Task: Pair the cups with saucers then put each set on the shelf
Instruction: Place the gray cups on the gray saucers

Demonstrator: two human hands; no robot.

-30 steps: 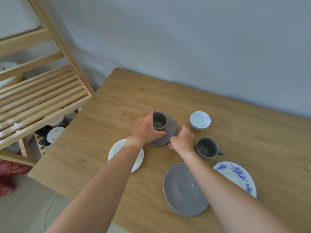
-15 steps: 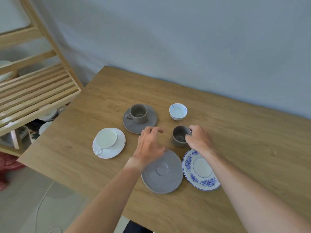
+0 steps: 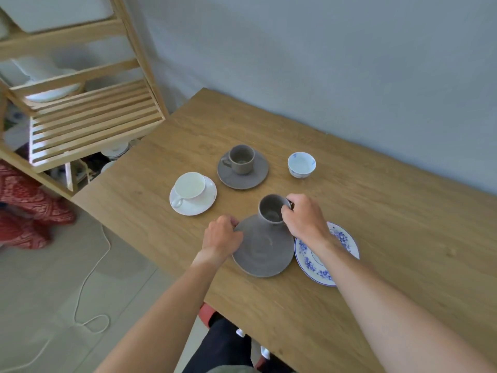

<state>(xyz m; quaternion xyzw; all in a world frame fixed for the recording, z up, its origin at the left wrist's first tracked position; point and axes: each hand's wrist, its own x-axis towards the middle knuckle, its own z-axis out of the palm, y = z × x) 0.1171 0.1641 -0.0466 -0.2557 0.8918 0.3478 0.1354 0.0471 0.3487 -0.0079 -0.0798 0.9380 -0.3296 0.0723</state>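
Note:
My right hand [image 3: 305, 218] grips a grey cup [image 3: 271, 210] by its handle, holding it over the far edge of a bare grey saucer [image 3: 262, 251]. My left hand [image 3: 222, 234] pinches that saucer's left rim. A blue-patterned saucer [image 3: 341, 238] lies just right of it, partly under my right forearm. Farther back stand a grey cup on a grey saucer [image 3: 242, 164], a white cup on a white saucer [image 3: 192, 192], and a lone white-and-blue cup [image 3: 301, 165].
The wooden table [image 3: 390, 238] meets a grey wall at the back. A slatted wooden shelf [image 3: 88, 125] stands to the left, with white dishes on its levels. A white cord lies on the floor at the left.
My right hand has lifted the grey cup and carried it over the grey saucer's far edge. My left hand has shifted to the saucer's left rim and closed on it.

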